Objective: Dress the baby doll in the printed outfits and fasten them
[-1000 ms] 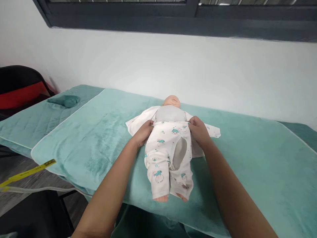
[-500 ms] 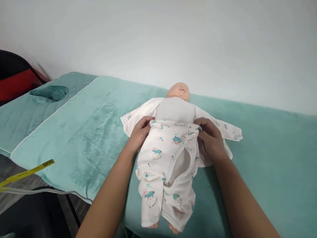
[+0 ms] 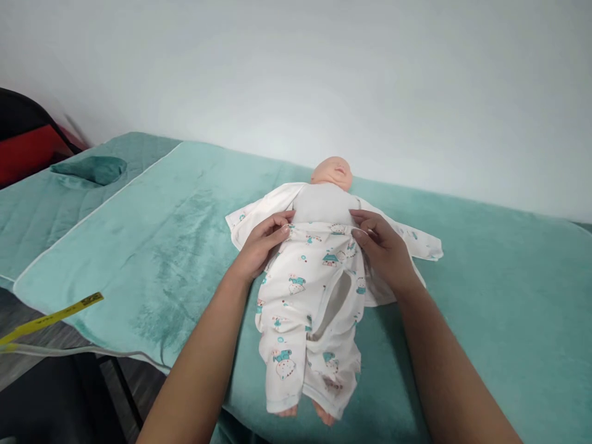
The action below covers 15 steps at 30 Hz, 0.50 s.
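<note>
1. Green cloth (image 3: 499,320) covers the bed, which runs along a pale, bare wall (image 3: 296,74).
2. On it lies a doll (image 3: 326,203), face up, head towards the wall and feet (image 3: 326,417) towards the person.
3. White trousers (image 3: 287,290) with small printed figures cover its legs, and the waistband (image 3: 319,226) crosses the grey belly. An oval opening shows at the crotch.
4. The person's left hand (image 3: 261,250) is at one end of the waistband, thumb on the trousers and forefinger just above the edge.
5. The right hand (image 3: 383,250) is at the other end, forefinger stretched over the belly and thumb near the edge (whether either hand pinches the fabric, one cannot tell).
6. A white jacket (image 3: 268,213) lies open on both sides of the doll, its sleeves spread outward.
7. Further left, past a white seam, lies quilted cloth (image 3: 41,216). Beyond it is something red (image 3: 32,151) against a black chair.
8. At the near left, a yellow strip (image 3: 55,317) reaches over the cloth's edge, above a dark seat (image 3: 55,401).
</note>
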Available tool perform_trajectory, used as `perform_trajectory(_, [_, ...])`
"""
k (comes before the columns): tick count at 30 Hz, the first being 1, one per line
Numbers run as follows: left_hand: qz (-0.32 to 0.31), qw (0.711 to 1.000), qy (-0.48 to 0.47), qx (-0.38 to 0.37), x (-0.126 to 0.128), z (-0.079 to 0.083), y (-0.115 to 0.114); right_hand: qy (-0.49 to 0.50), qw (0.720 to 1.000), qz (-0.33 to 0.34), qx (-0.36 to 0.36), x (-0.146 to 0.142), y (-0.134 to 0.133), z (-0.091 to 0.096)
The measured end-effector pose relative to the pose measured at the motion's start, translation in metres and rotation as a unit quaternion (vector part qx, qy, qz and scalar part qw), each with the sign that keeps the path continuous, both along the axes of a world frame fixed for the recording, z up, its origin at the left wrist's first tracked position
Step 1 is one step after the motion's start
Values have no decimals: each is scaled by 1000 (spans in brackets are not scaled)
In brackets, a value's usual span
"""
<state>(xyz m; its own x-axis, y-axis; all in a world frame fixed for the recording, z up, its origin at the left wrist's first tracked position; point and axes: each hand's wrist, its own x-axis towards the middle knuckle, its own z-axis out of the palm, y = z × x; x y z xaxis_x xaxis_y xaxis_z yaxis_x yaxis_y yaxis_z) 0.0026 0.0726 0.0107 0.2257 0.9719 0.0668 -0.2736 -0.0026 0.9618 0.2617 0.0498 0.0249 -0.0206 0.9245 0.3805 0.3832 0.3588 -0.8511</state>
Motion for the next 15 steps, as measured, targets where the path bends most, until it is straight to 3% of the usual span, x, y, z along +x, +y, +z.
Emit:
perform_trajectory(6, [10, 1000, -3, 12, 2, -5, 3, -95, 995, -34, -3, 3, 18, 4])
perform_trajectory(9, [49, 998, 14, 34, 6, -9, 5, -68, 996, -64, -4, 0, 24, -1])
perform_trajectory(12, [104, 989, 85, 63, 9, -9, 8, -33, 995, -92, 6, -5, 25, -8])
perform_trajectory(15, [138, 969, 178, 101, 10, -3, 16, -44, 995, -78, 51, -7, 24, -12])
